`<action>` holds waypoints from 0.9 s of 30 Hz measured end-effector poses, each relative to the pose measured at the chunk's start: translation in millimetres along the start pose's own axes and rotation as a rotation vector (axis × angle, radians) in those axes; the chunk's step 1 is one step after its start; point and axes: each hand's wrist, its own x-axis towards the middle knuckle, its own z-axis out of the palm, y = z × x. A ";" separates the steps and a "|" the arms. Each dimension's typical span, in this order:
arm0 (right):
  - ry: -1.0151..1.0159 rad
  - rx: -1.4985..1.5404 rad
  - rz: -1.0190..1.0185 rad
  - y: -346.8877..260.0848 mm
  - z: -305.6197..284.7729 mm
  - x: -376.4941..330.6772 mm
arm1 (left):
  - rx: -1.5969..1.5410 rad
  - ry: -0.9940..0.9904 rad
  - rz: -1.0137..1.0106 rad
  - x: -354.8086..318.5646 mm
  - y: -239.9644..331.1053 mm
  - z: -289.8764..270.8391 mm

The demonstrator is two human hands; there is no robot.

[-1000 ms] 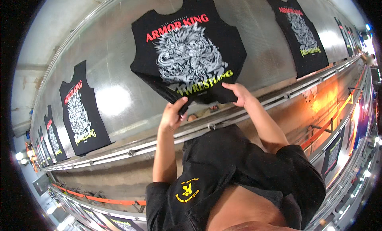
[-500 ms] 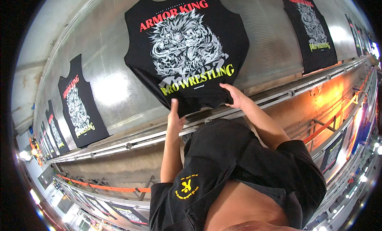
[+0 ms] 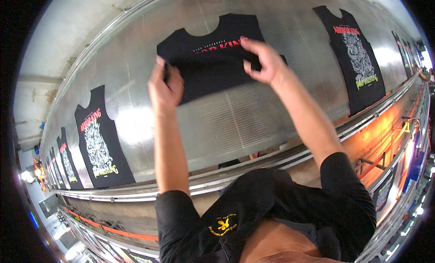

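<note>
A black cut shirt panel with red lettering lies across the sloping metal surface in front of me. Its neck and shoulder part is flat, while the lower part is lifted and folded upward, hiding most of the print. My left hand is closed on the cloth at its left side, fingers curled and thumb up. On the right, my right hand pinches the panel between thumb and fingers, partly blurred. Both forearms reach up from the lower edge, spread apart.
More printed black panels lie along the metal surface, one to the left and one to the right. A metal rail runs along its near edge. Orange light glows below at right, beside an orange bar.
Both hands have moved up and away from the near rail, drawing the panel's lower part upward. The large white picture and yellow lettering on it are now hidden by the fold.
</note>
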 end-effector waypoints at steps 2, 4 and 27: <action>-0.469 0.002 -0.150 -76.8 52.0 -31.4 | 0.194 -0.340 0.328 5.2 90.1 43.0; -1.095 -0.042 -0.210 -149.9 50.4 -45.3 | -0.024 -0.477 0.376 -12.2 163.7 89.8; -0.313 0.108 -1.487 -242.1 -34.8 -297.7 | -0.010 -0.259 0.832 -233.8 336.7 34.0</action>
